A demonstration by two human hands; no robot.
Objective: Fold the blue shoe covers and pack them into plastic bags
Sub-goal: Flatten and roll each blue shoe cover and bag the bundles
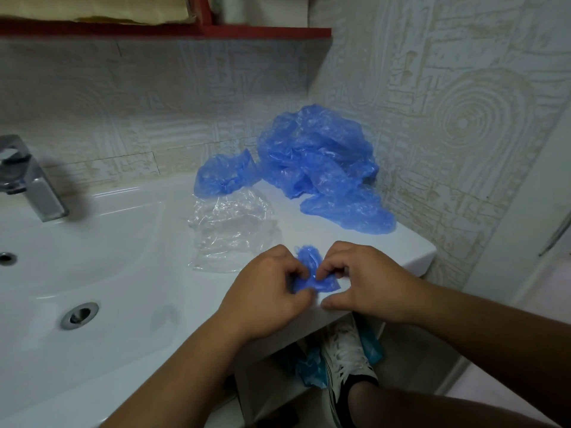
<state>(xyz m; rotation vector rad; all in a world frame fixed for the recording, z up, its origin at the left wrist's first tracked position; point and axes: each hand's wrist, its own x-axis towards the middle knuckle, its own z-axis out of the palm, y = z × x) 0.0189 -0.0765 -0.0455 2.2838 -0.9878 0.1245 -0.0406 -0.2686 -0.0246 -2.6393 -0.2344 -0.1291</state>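
Observation:
A small, tightly bunched blue shoe cover (312,270) lies on the white counter near its front edge. My left hand (265,295) and my right hand (364,279) both pinch it with curled fingers, one from each side. A crumpled clear plastic bag (231,230) lies just behind my left hand. Farther back sits one loose blue shoe cover (225,174), and to its right a big heap of blue shoe covers (318,159) rests against the wall.
The white sink basin (77,251) with its drain (78,315) takes up the left, with a chrome tap (27,177) behind it. Tiled walls close the back and right. A red shelf (262,32) hangs above. Below the counter edge is a shoe (346,356).

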